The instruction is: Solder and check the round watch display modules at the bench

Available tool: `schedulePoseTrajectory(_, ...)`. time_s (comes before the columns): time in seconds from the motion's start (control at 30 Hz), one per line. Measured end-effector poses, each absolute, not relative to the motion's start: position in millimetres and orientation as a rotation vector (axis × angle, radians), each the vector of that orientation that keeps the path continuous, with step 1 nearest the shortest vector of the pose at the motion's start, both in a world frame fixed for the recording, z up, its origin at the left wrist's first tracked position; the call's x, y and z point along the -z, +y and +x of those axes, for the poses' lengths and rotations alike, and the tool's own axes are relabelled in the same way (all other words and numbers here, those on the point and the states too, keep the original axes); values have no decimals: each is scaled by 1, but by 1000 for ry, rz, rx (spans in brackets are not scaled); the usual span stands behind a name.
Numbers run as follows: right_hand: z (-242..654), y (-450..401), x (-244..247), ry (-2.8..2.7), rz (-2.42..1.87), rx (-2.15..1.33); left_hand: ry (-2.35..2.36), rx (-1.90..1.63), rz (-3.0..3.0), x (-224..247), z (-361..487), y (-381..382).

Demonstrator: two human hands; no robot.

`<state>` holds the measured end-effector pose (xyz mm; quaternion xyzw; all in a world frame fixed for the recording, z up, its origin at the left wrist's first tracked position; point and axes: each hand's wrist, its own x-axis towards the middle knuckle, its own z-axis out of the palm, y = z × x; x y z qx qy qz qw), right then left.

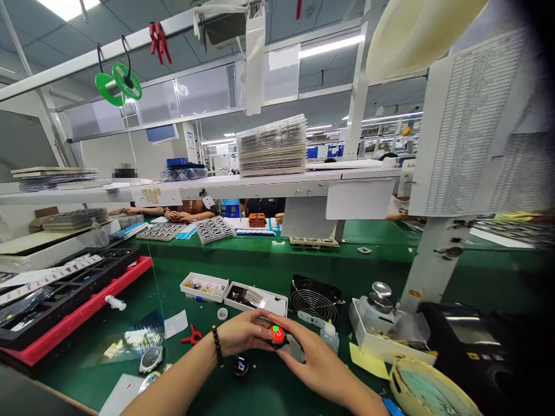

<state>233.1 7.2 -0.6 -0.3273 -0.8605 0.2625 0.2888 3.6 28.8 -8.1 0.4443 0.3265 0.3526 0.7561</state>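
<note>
Both hands meet over the green mat around a small round black watch body (278, 335) with a lit red face and a green mark on it. My left hand (245, 332) grips it from the left. My right hand (310, 361) curves round it from the right, index finger above and thumb below. A pale translucent shape beside the watch body, within the right hand's curve, is unclear. Just below my left hand, another round black watch body (241, 365) with a lit display lies on the mat. Farther left rests a silver-rimmed watch (151, 359).
White boxes of small parts (203, 287), a black fan (315, 300) and a dropper bottle (330, 335) stand beyond the hands. A red clamp (192, 335) lies left. At right are a white tray (390, 335) and a round yellowish container (401, 375). A shelf (260, 186) crosses above; co-workers sit opposite.
</note>
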Motion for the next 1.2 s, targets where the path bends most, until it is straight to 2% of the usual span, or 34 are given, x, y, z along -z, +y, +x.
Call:
schedulePoseTrajectory(0.1,231,9,2,-2164,-907,-755,710,-872,1002,3,6,26)
schedulePoseTrajectory(0.27,227,20,9,-1828,-978,-1131,749,-1051,1158,-5,8,22)
schedulePoseTrajectory(0.37,223,24,16,-1781,-941,-1240,775,-1085,1294,-4,11,17)
schedulePoseTrajectory(0.8,213,20,19,-1604,-935,-1280,1151,-1068,2307,-3,21,-1)
schedulePoseTrajectory(1.2,216,25,20,-1517,-877,-1410,1216,-1060,2306,-7,20,1)
